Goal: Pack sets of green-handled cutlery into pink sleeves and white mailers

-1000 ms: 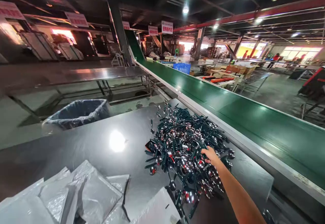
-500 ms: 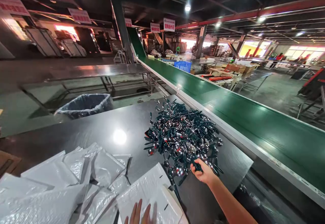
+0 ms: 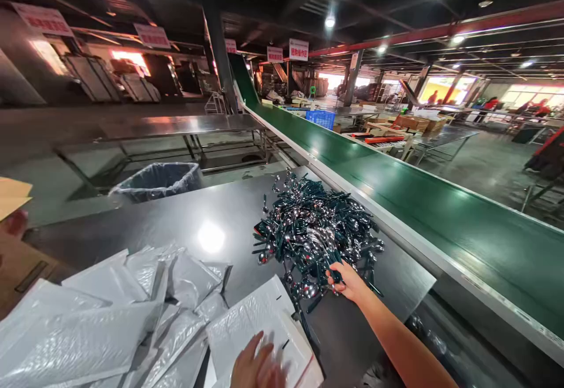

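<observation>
A heap of dark green-handled metal utensils (image 3: 315,229) lies on the steel table (image 3: 185,218). My right hand (image 3: 346,280) rests at the heap's near edge, fingers closed on one dark-handled utensil. My left hand (image 3: 258,367) is at the bottom edge, blurred, lying on a white bubble mailer (image 3: 259,329); its fingers look stretched out. More white bubble mailers (image 3: 110,311) are piled to the left.
A green conveyor belt (image 3: 396,200) runs along the table's right side. A bin lined with a dark bag (image 3: 158,179) stands behind the table. A cardboard box (image 3: 17,259) and someone's fingers (image 3: 15,222) show at the left edge.
My right hand drew back from the middle of the heap to its near edge and closed on a utensil. My left hand came into view on the mailer. The view shifted left.
</observation>
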`<action>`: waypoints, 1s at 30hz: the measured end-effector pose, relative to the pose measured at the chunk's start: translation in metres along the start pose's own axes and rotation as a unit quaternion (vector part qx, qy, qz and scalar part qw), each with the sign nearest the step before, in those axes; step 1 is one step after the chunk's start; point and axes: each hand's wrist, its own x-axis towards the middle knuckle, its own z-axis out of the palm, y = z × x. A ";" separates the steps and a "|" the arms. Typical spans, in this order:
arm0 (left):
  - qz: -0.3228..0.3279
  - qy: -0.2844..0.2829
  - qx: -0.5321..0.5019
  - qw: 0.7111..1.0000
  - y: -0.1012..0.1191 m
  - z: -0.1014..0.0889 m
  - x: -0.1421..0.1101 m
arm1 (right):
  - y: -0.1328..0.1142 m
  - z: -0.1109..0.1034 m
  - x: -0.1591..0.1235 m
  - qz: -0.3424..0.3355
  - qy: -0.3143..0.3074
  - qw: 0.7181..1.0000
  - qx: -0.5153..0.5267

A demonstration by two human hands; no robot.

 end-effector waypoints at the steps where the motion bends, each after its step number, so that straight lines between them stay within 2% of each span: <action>1: -0.018 0.017 -0.053 0.998 0.006 -0.006 0.006 | 0.000 0.004 -0.005 -0.002 -0.012 1.000 -0.012; 3: -0.073 0.060 -0.134 0.986 0.028 -0.021 0.023 | 0.002 0.013 -0.014 -0.008 -0.036 0.999 -0.038; 5: -0.121 0.075 -0.211 0.967 0.058 -0.035 0.045 | 0.005 0.022 -0.024 -0.017 -0.058 0.996 -0.064; 7: -0.185 0.050 -0.322 0.927 0.089 -0.046 0.069 | 0.008 0.031 -0.033 -0.025 -0.075 0.993 -0.088; 10: -0.239 0.022 -0.435 0.868 0.124 -0.049 0.105 | 0.012 0.041 -0.047 -0.030 -0.091 0.988 -0.119; 12: -0.243 0.018 -0.449 0.860 0.136 -0.043 0.123 | 0.015 0.045 -0.054 -0.033 -0.099 0.984 -0.145; 15: -0.228 0.022 -0.444 0.866 0.140 -0.033 0.138 | 0.018 0.046 -0.060 -0.036 -0.099 0.982 -0.158; 18: -0.213 0.034 -0.439 0.872 0.138 -0.032 0.137 | 0.019 0.042 -0.059 -0.040 -0.071 0.990 -0.117; 22: -0.216 0.068 -0.438 0.870 0.133 -0.048 0.122 | 0.018 0.031 -0.050 -0.039 -0.050 0.997 -0.039; 27: -0.208 0.168 -0.466 0.843 0.124 -0.073 0.121 | 0.016 0.019 -0.038 -0.007 -0.055 0.998 0.033; 29: -0.194 0.158 -0.492 0.834 0.121 -0.077 0.132 | 0.014 0.015 -0.035 0.006 -0.055 0.997 0.052; 30: -0.187 0.132 -0.505 0.832 0.120 -0.077 0.138 | 0.012 0.014 -0.035 0.014 -0.057 0.997 0.059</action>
